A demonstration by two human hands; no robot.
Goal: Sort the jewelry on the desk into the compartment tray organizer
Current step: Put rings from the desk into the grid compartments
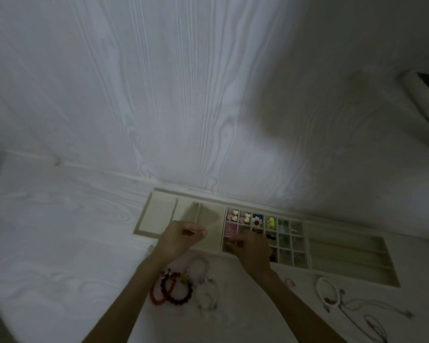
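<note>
**Sorting under way at the tray**

A thin, pale item, too blurred to be identified, is pinched by the left hand [181,237] over the tray's [344,246] wide compartments, probably for placing there. Bracelets [174,289] are left waiting on the desk [60,231]. The right hand's [252,248] fingers are curled into the small cells; what is gripped cannot be told.

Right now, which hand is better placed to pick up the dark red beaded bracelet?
Left, probably: the left hand hovers nearer the dark red beaded bracelet; the right hand is over the tray's small compartments.
</note>
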